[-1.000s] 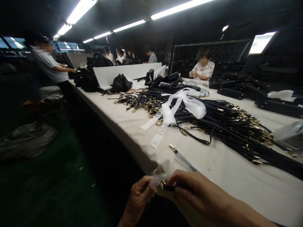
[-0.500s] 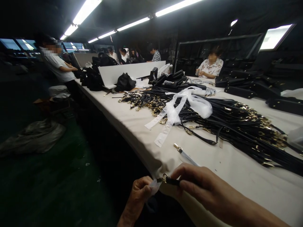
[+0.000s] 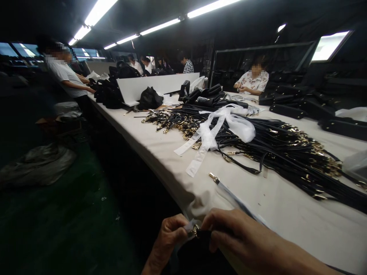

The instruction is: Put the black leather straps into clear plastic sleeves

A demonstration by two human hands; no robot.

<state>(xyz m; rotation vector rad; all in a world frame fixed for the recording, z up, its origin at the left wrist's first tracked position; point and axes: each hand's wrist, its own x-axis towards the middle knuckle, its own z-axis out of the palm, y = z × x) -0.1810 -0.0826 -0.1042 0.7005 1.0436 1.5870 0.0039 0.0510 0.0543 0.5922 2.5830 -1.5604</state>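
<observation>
Long white fluorescent tubes (image 3: 160, 26) light a dark workroom, where a worktop (image 3: 309, 225) covered in pale cream cloth runs away from the wearer. On it sprawls a heap of thin black straps with gold metal clips (image 3: 286, 152), mostly lying lengthwise, probably to limit tangling. Loose white translucent strips (image 3: 208, 135) rest across the heap, perhaps to stay within reach. One strap sleeved in clear film with a gold clasp (image 3: 235, 198) lies apart, nearer the hands.

Just off the worktop's near edge, a small gold metal ring (image 3: 195, 230) sits between the hands, joined to a short black strap end (image 3: 204, 234). The left hand (image 3: 172, 233) clamps crumpled translucent film (image 3: 188, 226) between thumb and curled forefinger; the right hand (image 3: 237, 233) pinches the strap end. Gripping from both sides seemingly steadies the ring. The left forearm rises steeply from below; the right slants in from the lower right, knuckles uppermost.
</observation>
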